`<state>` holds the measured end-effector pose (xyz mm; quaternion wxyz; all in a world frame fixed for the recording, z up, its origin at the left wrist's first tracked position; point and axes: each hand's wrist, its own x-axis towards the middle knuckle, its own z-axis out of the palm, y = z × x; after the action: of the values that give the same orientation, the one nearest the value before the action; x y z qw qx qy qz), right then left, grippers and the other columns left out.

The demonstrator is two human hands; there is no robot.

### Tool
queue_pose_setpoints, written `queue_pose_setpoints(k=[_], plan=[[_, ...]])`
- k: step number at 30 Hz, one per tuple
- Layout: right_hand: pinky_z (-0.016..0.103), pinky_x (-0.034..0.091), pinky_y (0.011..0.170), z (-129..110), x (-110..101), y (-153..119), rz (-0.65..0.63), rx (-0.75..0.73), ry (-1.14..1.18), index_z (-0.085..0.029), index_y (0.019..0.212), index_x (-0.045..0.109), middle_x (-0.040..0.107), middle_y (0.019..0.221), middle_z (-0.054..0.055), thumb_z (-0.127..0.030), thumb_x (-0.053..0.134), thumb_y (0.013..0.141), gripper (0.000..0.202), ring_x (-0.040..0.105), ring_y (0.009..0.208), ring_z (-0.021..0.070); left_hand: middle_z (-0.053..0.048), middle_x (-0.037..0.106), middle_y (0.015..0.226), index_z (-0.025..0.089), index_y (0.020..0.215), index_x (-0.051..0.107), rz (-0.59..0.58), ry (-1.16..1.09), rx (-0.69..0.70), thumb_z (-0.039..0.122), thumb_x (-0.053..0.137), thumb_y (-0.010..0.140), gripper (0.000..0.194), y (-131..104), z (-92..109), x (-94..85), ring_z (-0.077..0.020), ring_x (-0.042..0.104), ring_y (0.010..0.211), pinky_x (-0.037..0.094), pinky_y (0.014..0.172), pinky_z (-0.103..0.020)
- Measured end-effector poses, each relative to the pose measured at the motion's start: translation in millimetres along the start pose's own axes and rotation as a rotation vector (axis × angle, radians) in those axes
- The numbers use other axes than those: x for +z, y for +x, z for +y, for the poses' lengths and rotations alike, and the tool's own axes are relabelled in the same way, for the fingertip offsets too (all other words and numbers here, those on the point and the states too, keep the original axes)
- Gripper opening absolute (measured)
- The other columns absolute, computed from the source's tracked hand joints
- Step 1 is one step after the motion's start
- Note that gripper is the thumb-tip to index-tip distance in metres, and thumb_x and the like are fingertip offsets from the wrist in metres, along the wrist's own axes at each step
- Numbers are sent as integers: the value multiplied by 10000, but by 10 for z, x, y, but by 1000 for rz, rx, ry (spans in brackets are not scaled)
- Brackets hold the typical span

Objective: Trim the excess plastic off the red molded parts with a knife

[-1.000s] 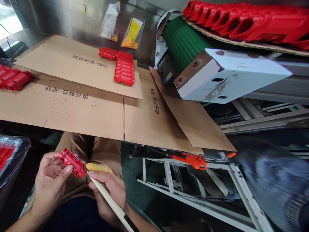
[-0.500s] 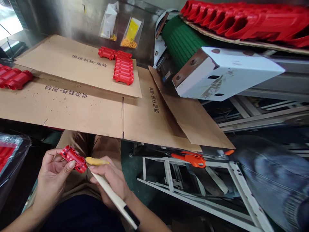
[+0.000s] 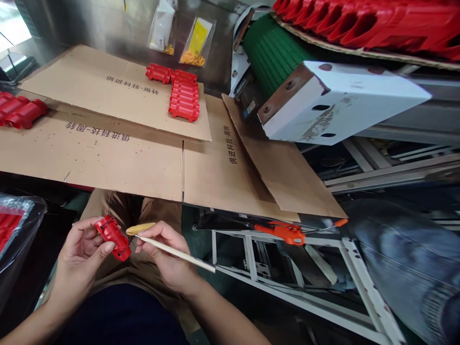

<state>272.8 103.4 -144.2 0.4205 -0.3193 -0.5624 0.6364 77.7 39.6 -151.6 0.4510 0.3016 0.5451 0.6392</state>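
Observation:
My left hand grips a red plastic part between thumb and fingers, tilted above my lap. Just right of it, my right hand is closed on a thin pale-handled tool; its dark narrow tip lies near my fingers. A yellow finger cover shows on one finger of that hand, pointing at the red part. The tool's tip stands apart from the part. Several similar red parts lie in a stack on the cardboard.
Two plastic bags, one with yellow rings, lie at the back. More red parts are at the left. A green conveyor with a white metal bracket is at the right, above an orange-handled tool and a person's denim-clad leg.
The red part has turned more upright in my left hand. My right hand has swung the tool's handle up to a flatter angle, and its tip has drawn away from the part.

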Motion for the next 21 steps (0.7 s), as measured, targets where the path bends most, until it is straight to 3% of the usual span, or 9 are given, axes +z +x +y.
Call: queue_pose_setpoints(k=[2,4,8,12,21], plan=[[289,660,734,7,26,18,17,52,149,-220,1043,713,822,979,47,-469,757,1019,254,788,764,155,-54,834,1075,233,1170,721,7,28,50,193,923,812,412,-2,6,7,-175,819,924,673,858,-238],[299,663,759,-5,38,7,38,35,133,-222,1050,735,829,1005,57,-462,758,1021,243,800,811,167,-50,838,1062,234,1164,725,34,15,60,192,929,802,418,5,15,11,-175,820,906,676,838,-234],[341,632,938,-65,41,-98,41,-180,-237,-242,1129,782,820,1174,87,-343,758,1030,143,780,1076,212,-53,845,1065,251,1168,702,78,-74,2,221,936,799,438,28,40,11,-198,823,914,690,799,-261],[310,617,957,-94,55,-177,35,-343,-373,-238,1227,752,816,1169,81,-281,709,1059,178,765,1074,193,-55,848,1033,243,1148,698,89,-109,-21,219,945,789,437,46,66,40,-195,821,899,687,801,-265],[319,622,986,-118,75,-161,6,-318,-404,-224,1186,720,818,1155,81,-286,700,1061,141,771,1090,203,-54,840,1028,239,1150,698,104,-119,-17,220,952,776,453,25,41,29,-193,811,864,690,773,-274]])
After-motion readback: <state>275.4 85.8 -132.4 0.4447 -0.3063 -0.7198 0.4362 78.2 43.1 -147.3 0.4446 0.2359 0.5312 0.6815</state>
